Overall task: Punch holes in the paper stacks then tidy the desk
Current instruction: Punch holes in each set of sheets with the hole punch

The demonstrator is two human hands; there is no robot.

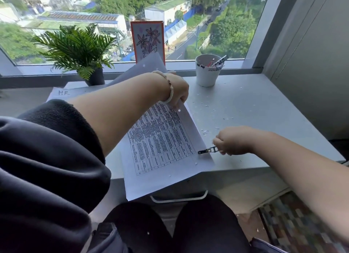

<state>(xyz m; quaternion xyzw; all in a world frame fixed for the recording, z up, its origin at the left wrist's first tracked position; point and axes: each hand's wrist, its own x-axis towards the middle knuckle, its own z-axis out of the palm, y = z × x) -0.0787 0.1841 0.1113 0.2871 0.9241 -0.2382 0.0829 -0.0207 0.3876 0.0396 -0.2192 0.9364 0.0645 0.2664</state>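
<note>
Your right hand (233,140) grips a small metal hole punch (207,150) at 3 o'clock, its tip on the printed paper stack's (160,149) rt edge; your left hand (178,90) pinches lifted sheets (145,67) at 12 o'clock; stack overhangs desk (245,111) front; punched dots scattered nr white cup (206,71).

The right hand (233,142), at about four o'clock, grips a small silver metal hole punch (207,150) whose tip sits on the lower right corner of a white printed paper stack (160,147) on the pale grey desk (245,109). At twelve o'clock the left hand (176,89) lifts what seem to be the upper sheets. White paper dots (206,105) lie scattered at two o'clock, near a white ceramic cup (206,73).
</note>
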